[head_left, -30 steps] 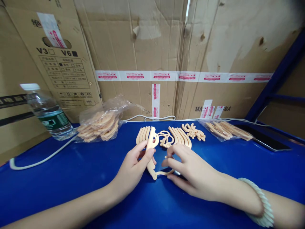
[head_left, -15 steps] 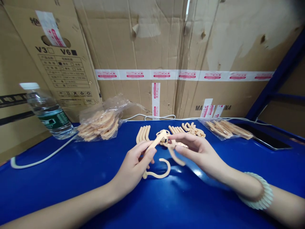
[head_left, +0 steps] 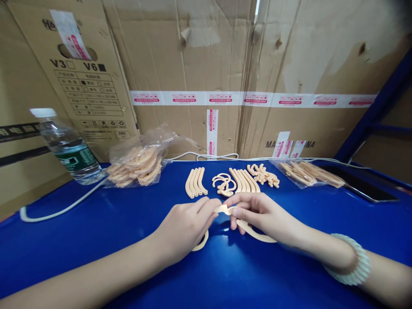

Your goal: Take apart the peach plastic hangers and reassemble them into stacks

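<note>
Reference point: the heap of hooks [head_left: 222,187] on the desk [head_left: 225,277]. My left hand [head_left: 187,225] gripped one end of a pale piece [head_left: 222,208], which sat nearer me than the heap; thumb and fingers of my right hand [head_left: 262,210] pinched its other end. A curved piece [head_left: 256,234] stuck out below that hand, right of the heap; whether it joined the pale piece, I could not tell. Four bars [head_left: 197,182] lay left of the heap.
</note>
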